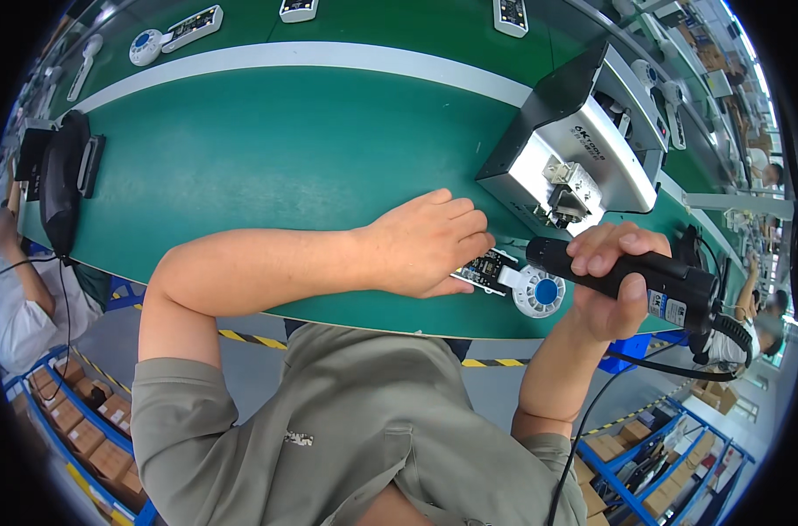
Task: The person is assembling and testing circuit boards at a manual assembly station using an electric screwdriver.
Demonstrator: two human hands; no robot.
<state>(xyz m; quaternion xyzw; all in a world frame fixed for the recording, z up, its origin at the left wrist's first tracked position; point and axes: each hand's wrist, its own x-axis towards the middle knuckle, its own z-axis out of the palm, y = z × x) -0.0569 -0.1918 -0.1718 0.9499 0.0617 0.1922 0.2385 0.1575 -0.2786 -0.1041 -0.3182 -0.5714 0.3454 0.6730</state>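
My left hand (434, 245) is closed over the body of a small white handheld fan lying near the front edge of the green bench. Its round head with a blue centre (539, 292) points to the right, and a bare circuit board (489, 270) shows between my fingers and the head. My right hand (616, 272) grips a black electric screwdriver (670, 282), fingers wrapped round its barrel. The screwdriver lies almost level, its nose pointing left just above the board and fan head. Whether the bit touches a screw cannot be made out.
A silver and black screw feeder (583, 140) stands just beyond my right hand. The screwdriver's coiled cable (734, 333) hangs at the right. Across the white rail (285, 55) lie more opened fans (193, 31). A black device (66, 180) stands at the bench's left end.
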